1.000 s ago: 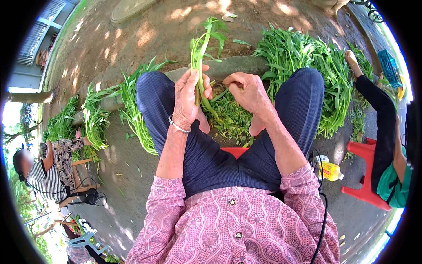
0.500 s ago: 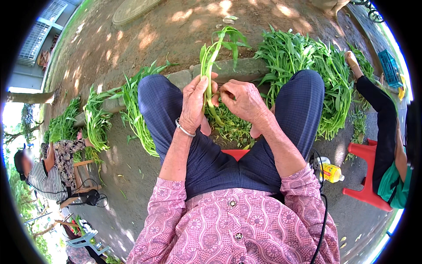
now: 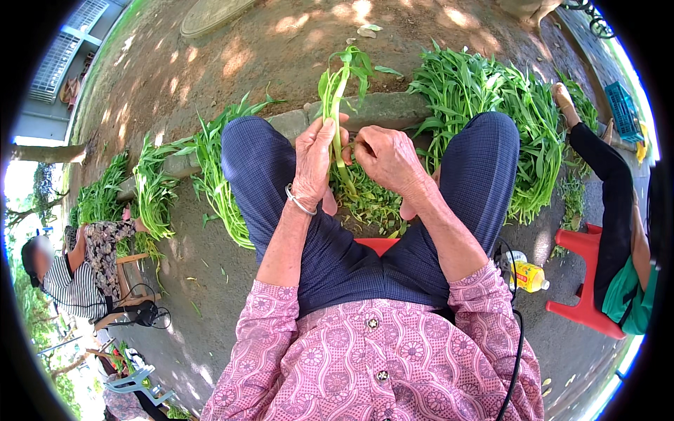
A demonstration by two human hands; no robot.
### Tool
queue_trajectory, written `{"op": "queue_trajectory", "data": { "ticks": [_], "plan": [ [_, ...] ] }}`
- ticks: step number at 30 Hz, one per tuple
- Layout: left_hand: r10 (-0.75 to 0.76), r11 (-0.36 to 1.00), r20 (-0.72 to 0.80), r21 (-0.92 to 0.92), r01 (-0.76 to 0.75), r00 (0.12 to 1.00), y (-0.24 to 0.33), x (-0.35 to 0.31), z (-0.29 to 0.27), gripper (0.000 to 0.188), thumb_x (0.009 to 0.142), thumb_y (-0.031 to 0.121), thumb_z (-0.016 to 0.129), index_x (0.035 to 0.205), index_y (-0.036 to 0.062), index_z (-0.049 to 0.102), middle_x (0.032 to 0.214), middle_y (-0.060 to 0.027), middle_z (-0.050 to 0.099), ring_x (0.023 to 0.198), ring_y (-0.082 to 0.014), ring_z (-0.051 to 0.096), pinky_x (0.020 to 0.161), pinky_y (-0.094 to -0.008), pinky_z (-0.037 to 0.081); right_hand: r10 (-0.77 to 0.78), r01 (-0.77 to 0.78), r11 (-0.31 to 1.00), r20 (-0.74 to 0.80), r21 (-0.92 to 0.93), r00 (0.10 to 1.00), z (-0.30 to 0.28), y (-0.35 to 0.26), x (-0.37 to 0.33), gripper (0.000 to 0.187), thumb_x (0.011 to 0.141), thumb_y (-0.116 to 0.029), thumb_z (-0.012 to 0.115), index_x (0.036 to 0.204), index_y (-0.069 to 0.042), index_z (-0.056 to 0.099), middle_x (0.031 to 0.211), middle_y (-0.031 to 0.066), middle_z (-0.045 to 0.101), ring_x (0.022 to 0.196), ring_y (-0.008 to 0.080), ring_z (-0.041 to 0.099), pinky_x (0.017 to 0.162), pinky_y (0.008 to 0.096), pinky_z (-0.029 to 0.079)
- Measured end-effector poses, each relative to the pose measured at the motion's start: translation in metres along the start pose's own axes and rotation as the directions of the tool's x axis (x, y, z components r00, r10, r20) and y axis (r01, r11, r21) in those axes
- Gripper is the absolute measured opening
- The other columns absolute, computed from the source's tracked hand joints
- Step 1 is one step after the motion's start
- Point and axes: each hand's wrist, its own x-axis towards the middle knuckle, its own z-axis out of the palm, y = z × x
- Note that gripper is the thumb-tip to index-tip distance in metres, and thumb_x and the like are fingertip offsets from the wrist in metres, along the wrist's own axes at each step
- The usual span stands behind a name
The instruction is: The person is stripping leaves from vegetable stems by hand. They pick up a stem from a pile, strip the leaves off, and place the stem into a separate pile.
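Note:
Between my knees my left hand (image 3: 314, 158) is closed round a few pale green stalks of water spinach (image 3: 338, 95), leafy tops pointing up and away. A metal bangle circles that wrist. Just right of the stalks, my right hand (image 3: 390, 160) has its fingers curled into a pinch. Its fingertips are close to the lower stems; whether anything is between them is hidden. Beneath both hands lies a heap of loose leaves and trimmings (image 3: 372, 200) on the ground.
A big water spinach pile (image 3: 484, 91) lies beyond my right knee, smaller bundles (image 3: 219, 175) to the left. A yellow-labelled bottle (image 3: 530, 276) lies near a red stool (image 3: 586, 281), where a person sits. Another person (image 3: 81, 281) sits far left. A stone kerb (image 3: 386, 109) runs ahead.
The leafy top of the held stalks has swung a little left and lower, with fewer leaves hanging at its right. Both hands have shifted only slightly.

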Motion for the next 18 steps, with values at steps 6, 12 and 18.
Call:
{"op": "queue_trajectory", "data": {
  "ticks": [6, 12, 18],
  "plan": [
    [-0.006, 0.996, 0.013, -0.087, 0.007, 1.000, -0.002, 0.002, 0.001, 0.035, 0.099, 0.029, 0.047, 0.113, -0.0007, 0.056, 0.079, -0.0029, 0.055, 0.064, -0.0112, 0.053, 0.059, -0.0271, 0.047, 0.218, -0.211, 0.946, -0.001, 0.245, 0.976, 0.007, -0.006, 0.000, 0.013, 0.079, -0.009, 0.055, 0.075, 0.003, 0.059, 0.063, 0.0103, 0.060, 0.053, 0.0191, 0.059, 0.052, 0.0331, 0.046],
    [-0.018, 0.986, 0.034, -0.163, 0.023, 0.999, -0.003, 0.002, 0.001, 0.032, 0.100, 0.027, 0.046, 0.114, 0.0003, 0.056, 0.078, -0.0025, 0.053, 0.060, -0.0127, 0.052, 0.058, -0.0286, 0.047, 0.454, -0.418, 0.701, 0.090, 0.578, 0.886, 0.004, -0.001, 0.004, 0.022, 0.086, -0.012, 0.050, 0.079, 0.005, 0.062, 0.062, 0.0058, 0.060, 0.057, 0.0115, 0.059, 0.054, 0.0262, 0.048],
    [-0.032, 0.990, -0.004, -0.141, 0.032, 0.999, 0.003, -0.001, -0.002, 0.032, 0.100, 0.027, 0.046, 0.115, 0.0010, 0.056, 0.078, -0.0028, 0.052, 0.060, -0.0132, 0.052, 0.057, -0.0291, 0.047, 0.374, -0.405, 0.761, 0.168, 0.506, 0.912, -0.011, 0.006, 0.006, 0.024, 0.086, -0.012, 0.050, 0.082, 0.008, 0.063, 0.069, 0.0094, 0.064, 0.060, 0.0133, 0.061, 0.059, 0.0263, 0.050]
  ]
}}
